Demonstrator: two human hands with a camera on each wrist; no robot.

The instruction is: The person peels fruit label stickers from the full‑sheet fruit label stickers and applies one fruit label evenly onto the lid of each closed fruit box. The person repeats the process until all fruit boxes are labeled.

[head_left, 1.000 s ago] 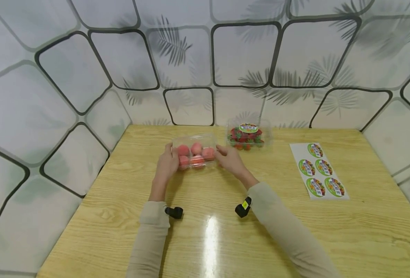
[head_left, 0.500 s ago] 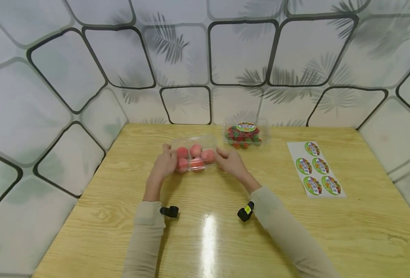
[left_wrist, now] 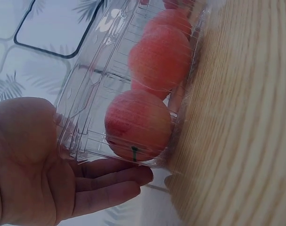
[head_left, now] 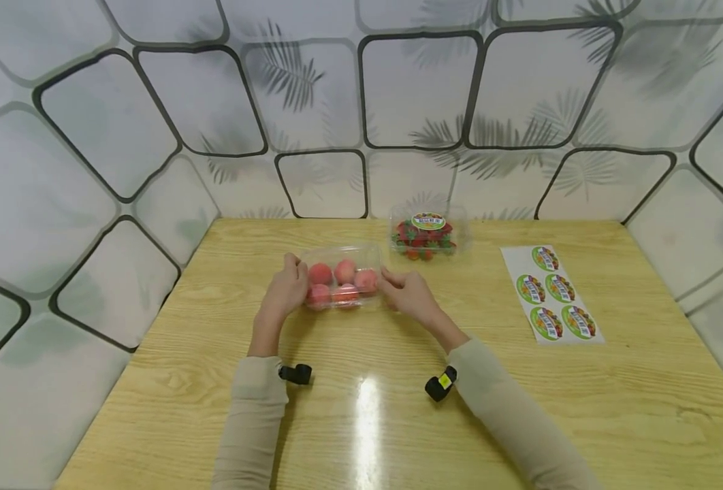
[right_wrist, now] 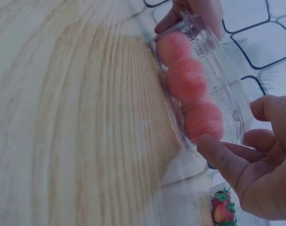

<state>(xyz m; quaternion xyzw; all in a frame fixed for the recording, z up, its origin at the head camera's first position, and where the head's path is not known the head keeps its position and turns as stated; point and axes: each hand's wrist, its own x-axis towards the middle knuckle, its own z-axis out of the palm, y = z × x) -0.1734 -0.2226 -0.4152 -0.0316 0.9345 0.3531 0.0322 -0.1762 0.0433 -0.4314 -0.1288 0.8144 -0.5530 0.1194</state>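
Observation:
A clear plastic clamshell (head_left: 357, 254) with several pinkish-red peaches (head_left: 320, 274) stands on the table between both hands. At its left end my left hand (head_left: 286, 289) grips it; in the left wrist view the fingers (left_wrist: 107, 195) run along the end wall and the thumb side lies at the lid rim. My right hand (head_left: 412, 297) holds the opposite end, its thumb up at the rim and a finger (right_wrist: 218, 153) low by the nearest peach in the right wrist view. The lid lies over the fruit. Its top bears no sticker in the head view.
Behind and to the right stands a second clamshell of strawberries (head_left: 424, 238), with an oval fruit label (head_left: 428, 221) on its lid. A white sheet (head_left: 521, 262) with several of these labels lies on the right of the wooden table (head_left: 227, 408). A patterned wall (head_left: 423, 88) closes off the back.
Both hands have brought the peach clamshell slightly nearer to me and a little right relative to the strawberries. The head view has shifted slightly.

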